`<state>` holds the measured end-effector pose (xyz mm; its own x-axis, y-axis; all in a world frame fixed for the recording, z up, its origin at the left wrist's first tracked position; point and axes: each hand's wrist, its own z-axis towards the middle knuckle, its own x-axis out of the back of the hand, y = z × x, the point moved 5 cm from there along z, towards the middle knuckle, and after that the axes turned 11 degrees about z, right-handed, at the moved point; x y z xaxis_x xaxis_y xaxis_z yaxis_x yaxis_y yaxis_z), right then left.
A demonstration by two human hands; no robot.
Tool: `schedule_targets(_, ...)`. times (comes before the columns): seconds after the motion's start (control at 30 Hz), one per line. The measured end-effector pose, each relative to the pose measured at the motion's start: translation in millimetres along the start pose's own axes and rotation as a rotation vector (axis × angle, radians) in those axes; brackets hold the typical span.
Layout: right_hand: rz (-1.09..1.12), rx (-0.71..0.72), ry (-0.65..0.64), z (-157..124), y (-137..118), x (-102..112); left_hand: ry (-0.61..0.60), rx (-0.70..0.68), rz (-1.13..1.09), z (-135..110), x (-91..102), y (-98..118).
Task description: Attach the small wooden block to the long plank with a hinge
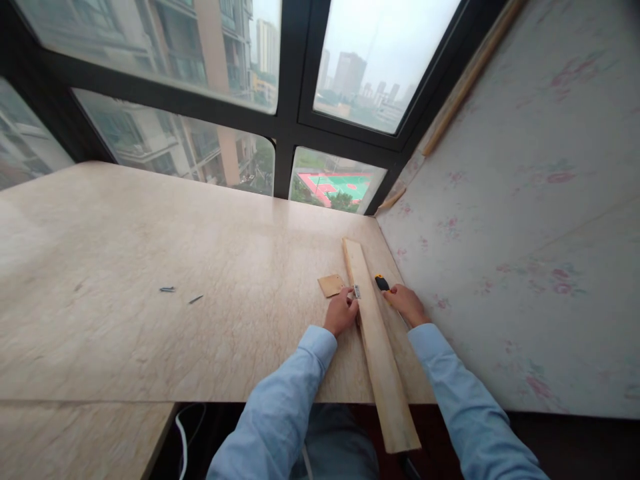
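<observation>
Plank (383,360) lengthwise toward window (370,73), right hand (409,305) gripping screwdriver (381,283), left hand (343,313) (grip unclear) alongside

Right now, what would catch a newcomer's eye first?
Probably the long plank, jutting past the ledge's near edge. Right of it, the right hand holds a tool; the left hand is by a metal piece. Through the window, a bright red and green court stands out below.

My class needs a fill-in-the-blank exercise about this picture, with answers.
1. The tool in the right hand has a yellow and ____ handle.
2. A small wooden square lies to the ____ of the plank, near the left hand.
3. The plank's near end sticks out beyond the ____ of the counter.

Missing words: black; left; edge.
</observation>
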<state>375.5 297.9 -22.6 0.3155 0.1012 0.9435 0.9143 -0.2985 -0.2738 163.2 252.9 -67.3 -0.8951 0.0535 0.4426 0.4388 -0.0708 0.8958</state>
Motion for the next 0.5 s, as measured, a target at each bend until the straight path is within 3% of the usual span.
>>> schedule_targets(0.13,-0.005,0.046,0.026,-1,-7,4,-0.022,0.022,-0.030,-1,0.3,0)
schedule_targets(0.27,0.041,0.187,0.163,-15,-23,6,-0.050,0.061,-0.082,-2,2.1,1)
schedule_targets(0.33,0.150,0.294,0.185,-26,-31,-1,-0.068,0.088,-0.133,-1,2.9,0)
schedule_targets(0.4,0.278,0.369,0.128,-38,-36,-15,-0.096,0.117,-0.200,-1,2.9,-1)
schedule_targets(0.5,0.308,0.365,0.045,-53,-39,-38,-0.131,0.146,-0.276,0,2.4,-3)
